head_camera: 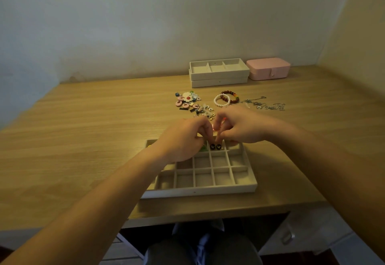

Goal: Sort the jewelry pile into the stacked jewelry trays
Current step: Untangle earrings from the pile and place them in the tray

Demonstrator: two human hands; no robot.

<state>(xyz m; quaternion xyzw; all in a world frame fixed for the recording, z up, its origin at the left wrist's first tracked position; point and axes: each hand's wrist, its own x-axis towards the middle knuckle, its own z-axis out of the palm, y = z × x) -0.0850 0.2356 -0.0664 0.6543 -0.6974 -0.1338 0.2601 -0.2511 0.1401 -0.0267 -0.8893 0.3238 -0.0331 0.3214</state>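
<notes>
— What are you holding?
— A small red beaded piece [216, 127], maybe a ring; it's too blurred to be sure. My left hand [184, 139] and right hand [239, 128] both pinch it, fingertips together, over the far edge of the beige compartmented tray [200, 190].
— Which step?
— Filing small pieces. The pair of black round studs [215, 146] lies in a cell at six o'clock from my fingers.
— Next?
— Lower it into a free cell and let go, I'd say. Then the jewelry pile [190, 103] at twelve o'clock; the stacked beige trays [218, 77] stand beyond.
</notes>
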